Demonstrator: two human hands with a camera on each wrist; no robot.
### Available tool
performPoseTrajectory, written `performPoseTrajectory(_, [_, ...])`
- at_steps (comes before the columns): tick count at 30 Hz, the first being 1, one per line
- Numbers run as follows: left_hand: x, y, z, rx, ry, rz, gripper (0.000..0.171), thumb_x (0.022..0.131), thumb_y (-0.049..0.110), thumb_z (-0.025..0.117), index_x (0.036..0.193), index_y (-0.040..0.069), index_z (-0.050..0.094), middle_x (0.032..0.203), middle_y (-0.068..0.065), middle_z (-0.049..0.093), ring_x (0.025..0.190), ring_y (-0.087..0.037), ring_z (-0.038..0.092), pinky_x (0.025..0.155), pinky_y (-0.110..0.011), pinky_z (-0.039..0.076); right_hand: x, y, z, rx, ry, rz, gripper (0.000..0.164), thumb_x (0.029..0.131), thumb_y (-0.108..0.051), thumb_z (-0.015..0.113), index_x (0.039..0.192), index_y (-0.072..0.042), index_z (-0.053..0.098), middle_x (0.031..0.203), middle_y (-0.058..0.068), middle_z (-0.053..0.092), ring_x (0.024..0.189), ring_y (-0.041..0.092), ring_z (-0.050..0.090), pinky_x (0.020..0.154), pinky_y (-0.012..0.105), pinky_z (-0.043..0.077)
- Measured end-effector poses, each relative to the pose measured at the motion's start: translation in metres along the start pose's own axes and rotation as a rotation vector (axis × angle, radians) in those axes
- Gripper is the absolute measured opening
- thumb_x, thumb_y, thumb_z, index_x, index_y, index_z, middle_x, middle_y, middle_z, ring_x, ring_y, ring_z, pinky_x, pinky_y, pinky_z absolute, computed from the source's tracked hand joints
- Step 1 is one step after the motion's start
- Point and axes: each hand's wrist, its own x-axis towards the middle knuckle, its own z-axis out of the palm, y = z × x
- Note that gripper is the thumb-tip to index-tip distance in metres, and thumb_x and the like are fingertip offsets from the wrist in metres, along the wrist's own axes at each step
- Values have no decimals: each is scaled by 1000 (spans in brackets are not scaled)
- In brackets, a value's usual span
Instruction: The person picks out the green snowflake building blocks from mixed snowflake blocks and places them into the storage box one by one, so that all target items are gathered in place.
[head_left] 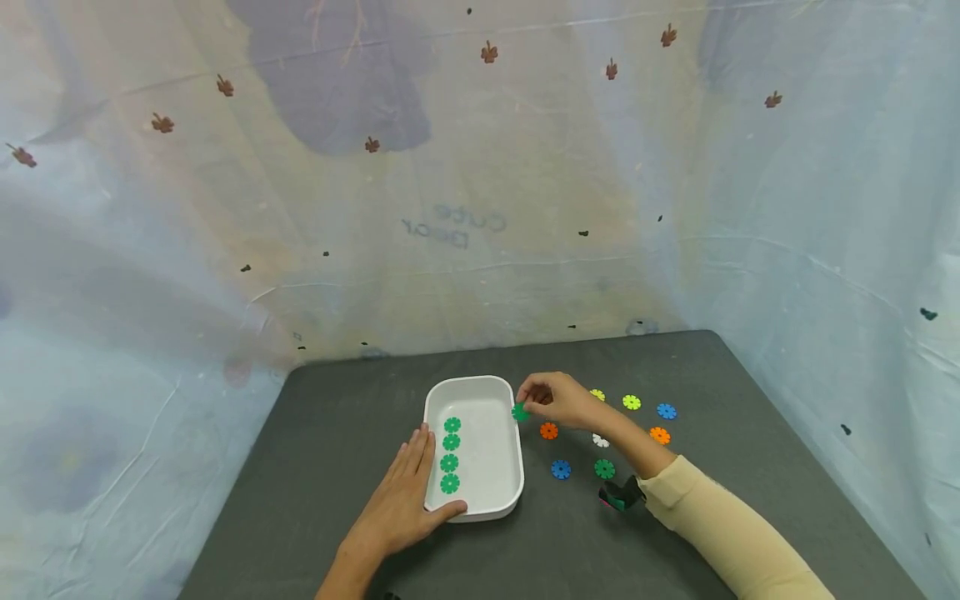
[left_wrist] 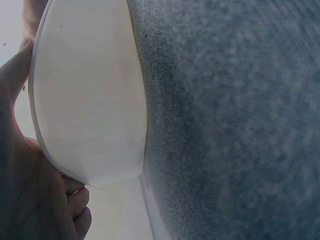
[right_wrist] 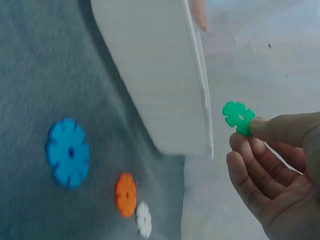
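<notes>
My right hand (head_left: 561, 401) pinches a green snowflake disc (right_wrist: 239, 118) between thumb and fingertips, above the right rim of the white tray (head_left: 487, 458). Inside the tray, several green discs (head_left: 450, 462) lie in a column along the left side. My left hand (head_left: 401, 504) rests at the tray's near left corner, its fingers stretched along the left rim and the thumb (head_left: 448, 511) over the near rim. From the left wrist, the tray's outer wall (left_wrist: 92, 95) fills much of the view, with the hand against its rim.
Right of the tray lie an orange disc (head_left: 549, 431), a blue disc (head_left: 561, 470), a green disc (head_left: 604, 469) and a white disc (head_left: 601, 440) partly behind my right arm. Farther right are a yellow disc (head_left: 632, 402), another blue disc (head_left: 667, 411) and another orange disc (head_left: 660, 436).
</notes>
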Motion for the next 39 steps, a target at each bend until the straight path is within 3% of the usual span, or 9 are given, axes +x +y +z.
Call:
performPoseTrajectory(7, [1, 0, 2, 2, -8, -6, 122, 92, 76, 67, 172, 1, 13, 180, -15, 6, 167, -31, 9, 135, -55, 16, 18, -12, 20, 53, -92, -57, 10, 104, -5, 70, 112, -6, 75, 100, 3, 74, 94, 26, 73, 86, 32, 63])
performPoseTrajectory(15, [1, -1, 1, -11, 10, 14, 120, 93, 73, 69, 171, 0, 13, 180, -16, 6, 167, -33, 10, 134, -55, 16, 38, -24, 43, 30, -234, -99, 8, 103, -3, 71, 107, -5, 77, 95, 4, 75, 83, 11, 68, 78, 27, 61])
performPoseTrajectory(21, [0, -1, 0, -5, 13, 25, 119, 94, 73, 68, 171, 0, 14, 180, -17, 7, 166, -33, 10, 135, -54, 15, 52, -21, 61, -21, -337, -103, 9, 100, 1, 73, 103, -6, 79, 95, 1, 76, 83, 3, 67, 78, 21, 59])
performPoseTrajectory(32, [-2, 0, -1, -8, 11, 27, 120, 94, 80, 60, 171, 0, 14, 180, -17, 7, 166, -33, 10, 135, -53, 14, 70, -26, 78, -58, -549, -7, 11, 95, 7, 75, 102, 0, 79, 85, -1, 72, 72, 3, 61, 65, 16, 51])
performPoseTrajectory(39, [-2, 1, -2, -19, 9, 25, 118, 94, 74, 66, 171, -1, 15, 179, -18, 8, 166, -34, 11, 135, -54, 15, 73, -24, 89, -22, -599, 60, 11, 94, 10, 76, 102, 3, 79, 83, 3, 74, 70, 6, 64, 62, 17, 53])
